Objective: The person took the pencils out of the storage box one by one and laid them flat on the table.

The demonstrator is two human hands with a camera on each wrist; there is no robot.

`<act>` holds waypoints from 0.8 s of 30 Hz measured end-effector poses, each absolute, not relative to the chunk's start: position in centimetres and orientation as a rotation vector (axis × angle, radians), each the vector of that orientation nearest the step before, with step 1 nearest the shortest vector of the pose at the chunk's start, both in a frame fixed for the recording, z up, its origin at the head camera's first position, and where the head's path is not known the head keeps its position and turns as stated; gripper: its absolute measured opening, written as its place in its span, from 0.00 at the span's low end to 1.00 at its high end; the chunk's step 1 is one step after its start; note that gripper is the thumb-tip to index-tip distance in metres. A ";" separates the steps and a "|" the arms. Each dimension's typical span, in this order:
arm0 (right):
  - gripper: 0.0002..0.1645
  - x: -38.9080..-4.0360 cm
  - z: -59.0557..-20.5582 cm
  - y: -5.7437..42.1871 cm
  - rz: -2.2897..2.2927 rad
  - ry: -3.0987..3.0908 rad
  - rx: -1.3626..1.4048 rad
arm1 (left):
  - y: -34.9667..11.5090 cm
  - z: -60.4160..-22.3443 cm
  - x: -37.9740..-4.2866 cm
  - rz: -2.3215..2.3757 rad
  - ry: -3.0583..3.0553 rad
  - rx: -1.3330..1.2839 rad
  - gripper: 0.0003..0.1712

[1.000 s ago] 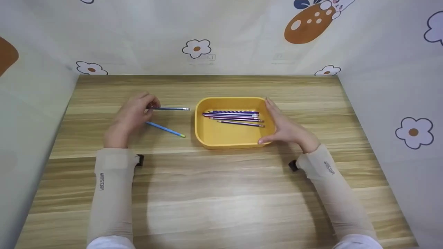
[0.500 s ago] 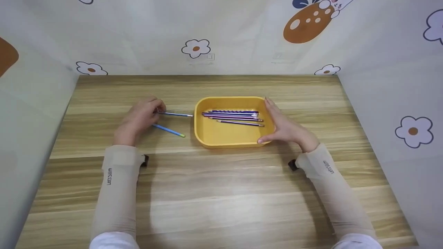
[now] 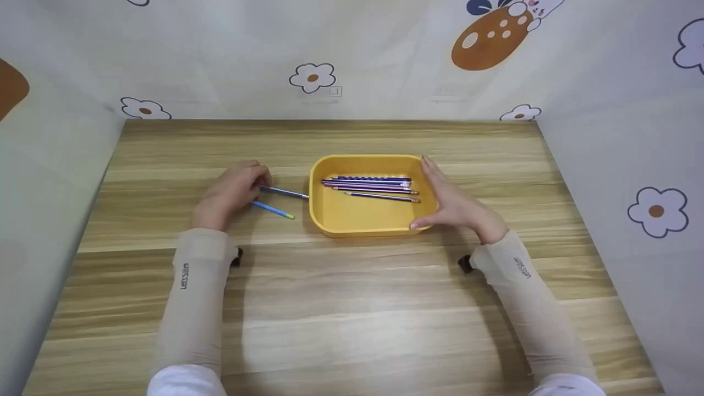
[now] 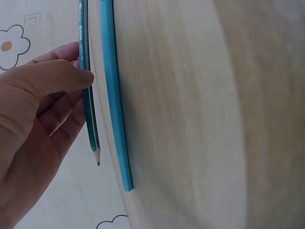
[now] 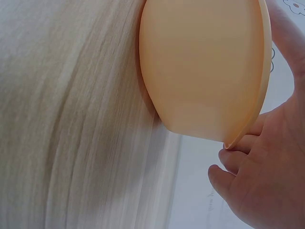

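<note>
My left hand (image 3: 234, 190) pinches a dark teal pencil (image 3: 283, 192) between thumb and fingers. In the left wrist view the pencil's sharpened tip (image 4: 97, 157) points away from the box side, below the thumb. Its other end meets the left wall of a yellow box (image 3: 357, 217) in the head view. A lighter blue pencil (image 3: 273, 210) with a yellow-green end lies on the table just below, partly hidden by the hand. At the box's right end, my right hand (image 3: 462, 209) grips it, thumb on the near rim and fingers at the far corner. Several purple pencils (image 3: 379, 186) lie inside.
The wood-grain table (image 3: 352, 308) is bounded by a pale back curtain (image 3: 385, 60) printed with flowers and by pale side walls. Black wrist cameras show at both cuffs, and the box's smooth outer wall (image 5: 205, 71) fills much of the right wrist view.
My left hand has moved right and slightly nearer with the teal pencil, whose far end has come up to the box and tilted toward the near side. The right hand and box stay put.
</note>
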State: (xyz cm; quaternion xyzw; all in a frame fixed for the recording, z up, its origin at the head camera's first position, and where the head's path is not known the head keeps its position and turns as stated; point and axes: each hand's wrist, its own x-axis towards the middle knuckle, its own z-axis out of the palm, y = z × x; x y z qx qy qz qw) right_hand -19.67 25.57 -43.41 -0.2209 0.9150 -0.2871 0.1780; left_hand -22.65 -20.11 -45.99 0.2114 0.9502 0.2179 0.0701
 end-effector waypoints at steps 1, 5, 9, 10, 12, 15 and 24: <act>0.86 -19.7 -43.4 25.6 -0.807 2.591 -0.630 | -20.1 -46.1 -22.7 0.650 2.857 0.643 0.14; 0.87 -19.7 -43.4 25.6 -0.795 2.600 -0.632 | -19.8 -46.4 -22.8 0.621 2.845 0.630 0.13; 0.87 -19.6 -43.4 25.6 -0.799 2.605 -0.612 | -19.5 -46.4 -22.9 0.597 2.828 0.596 0.13; 0.87 -19.6 -43.4 25.6 -0.803 2.604 -0.614 | -19.5 -46.4 -22.9 0.591 2.826 0.589 0.13; 0.87 -19.6 -43.4 25.6 -0.808 2.602 -0.610 | -19.4 -46.3 -23.0 0.581 2.824 0.579 0.13; 0.87 -19.6 -43.5 25.6 -0.810 2.604 -0.614 | -19.3 -46.2 -23.1 0.562 2.822 0.584 0.13; 0.87 -19.6 -43.5 25.5 -0.813 2.598 -0.614 | -19.6 -46.0 -23.6 0.550 2.788 0.513 0.16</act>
